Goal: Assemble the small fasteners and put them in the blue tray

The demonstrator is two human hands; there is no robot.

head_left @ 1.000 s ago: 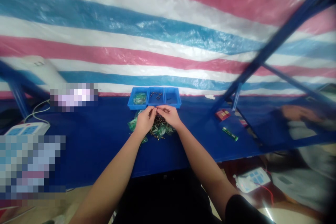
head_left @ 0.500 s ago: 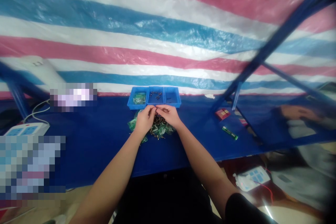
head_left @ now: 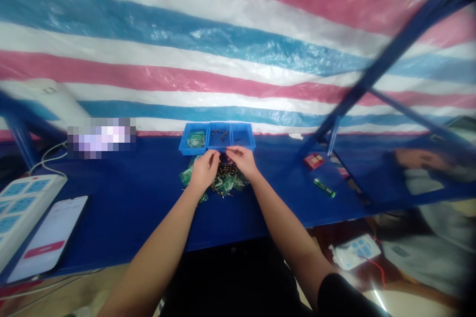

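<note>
One heap (head_left: 225,181) of small brass-toned parts and green pieces is lying on the blue tabletop (head_left: 284,203), partly under the hands. The left hand (head_left: 203,168) is hovering at its far left edge, thumb and fingertips drawn close together; the right hand (head_left: 242,161) is curling opposite, fingers bent toward the thumb. Something dark is showing at the fingertips, too small to identify; cannot tell which hand is gripping it, or whether either is.

Change: fingertips were meeting half a second ago; now a narrow gap is separating them, the right hand sitting slightly farther off. Reading: the joint handling is apparently pausing or breaking apart; result not visible.

Just beyond, three blue trays are standing side by side: the left tray (head_left: 193,151) holding green pieces, the middle tray (head_left: 223,144) dark metal parts, the right tray (head_left: 245,144) a few dark bits. Farther right, a red box (head_left: 314,160) and a green tube (head_left: 324,187) are resting. Far left, a phone (head_left: 50,237) is lying beside a power strip (head_left: 33,197).
</note>
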